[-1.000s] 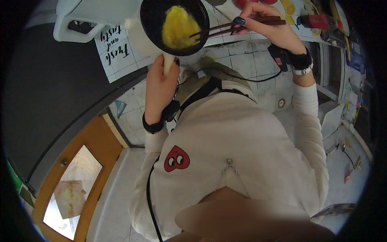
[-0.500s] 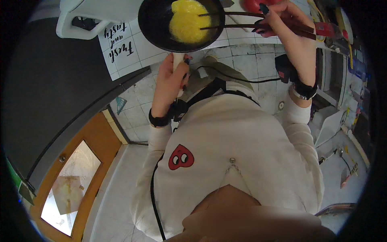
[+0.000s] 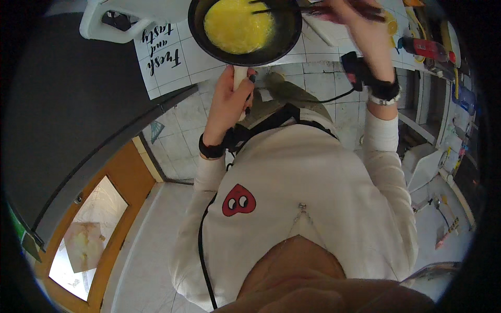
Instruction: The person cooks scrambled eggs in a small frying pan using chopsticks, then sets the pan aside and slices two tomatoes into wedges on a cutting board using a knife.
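Observation:
My left hand is closed round the pale handle of a dark round frying pan, whose far rim is cut off by the top edge. Inside lies a soft yellow egg mixture, covering much of the base and reaching near the left wall. Above the pan's right side, my right hand grips a pair of dark chopsticks, their tips at the egg's upper right. That hand is somewhat blurred, and its fingers are partly cut off by the top edge.
Under the pan is a white gridded mat with black lettering. A pale appliance with a looped handle stands left. To the right are a pale knife-like handle, a yellow round piece and a red-labelled bottle. A black cable trails from my right wrist.
The pan and my left hand have shifted slightly right. My right hand and the chopsticks have moved up and left. The egg has spread wider, toward the pan's left and near side.

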The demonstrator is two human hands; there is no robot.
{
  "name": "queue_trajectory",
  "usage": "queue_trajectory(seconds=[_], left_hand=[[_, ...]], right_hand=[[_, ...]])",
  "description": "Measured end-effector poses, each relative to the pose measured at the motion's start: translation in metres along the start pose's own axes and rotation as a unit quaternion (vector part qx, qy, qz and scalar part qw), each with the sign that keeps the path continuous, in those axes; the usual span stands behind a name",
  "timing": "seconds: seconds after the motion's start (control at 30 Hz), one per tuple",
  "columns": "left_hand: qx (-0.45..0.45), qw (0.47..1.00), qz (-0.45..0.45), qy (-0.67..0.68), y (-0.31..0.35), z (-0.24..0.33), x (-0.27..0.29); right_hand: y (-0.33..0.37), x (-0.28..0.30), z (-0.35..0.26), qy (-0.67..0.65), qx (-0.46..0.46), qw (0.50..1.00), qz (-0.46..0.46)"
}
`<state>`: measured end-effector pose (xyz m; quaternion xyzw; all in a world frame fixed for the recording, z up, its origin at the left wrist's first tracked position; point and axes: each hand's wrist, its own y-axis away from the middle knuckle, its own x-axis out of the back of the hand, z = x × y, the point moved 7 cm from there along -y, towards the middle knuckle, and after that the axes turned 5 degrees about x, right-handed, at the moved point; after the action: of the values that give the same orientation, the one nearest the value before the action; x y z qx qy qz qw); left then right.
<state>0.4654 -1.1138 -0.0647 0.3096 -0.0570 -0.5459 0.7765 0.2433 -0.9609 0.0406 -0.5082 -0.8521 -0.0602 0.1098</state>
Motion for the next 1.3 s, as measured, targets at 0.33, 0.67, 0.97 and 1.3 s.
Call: queue_trajectory(seconds=[0.33, 0.67, 0.97, 1.3], left_hand=[[-0.051, 0.985, 0.108, -0.123, 0.019, 0.019, 0.012], [-0.043, 0.985, 0.117, -0.115, 0.022, 0.018, 0.016], [-0.03, 0.977, 0.138, -0.158, 0.026, 0.02, 0.019], [-0.045, 0.983, 0.137, -0.115, 0.026, 0.02, 0.018]], right_hand=[[0.017, -0.008, -0.009, 0.1, 0.071, 0.977, -0.175], [0.017, 0.0, 0.004, 0.003, 0.111, 0.988, -0.108], [0.026, -0.016, 0.016, -0.062, 0.088, 0.962, -0.251], [0.016, -0.013, 0.01, -0.058, 0.133, 0.966, -0.216]])
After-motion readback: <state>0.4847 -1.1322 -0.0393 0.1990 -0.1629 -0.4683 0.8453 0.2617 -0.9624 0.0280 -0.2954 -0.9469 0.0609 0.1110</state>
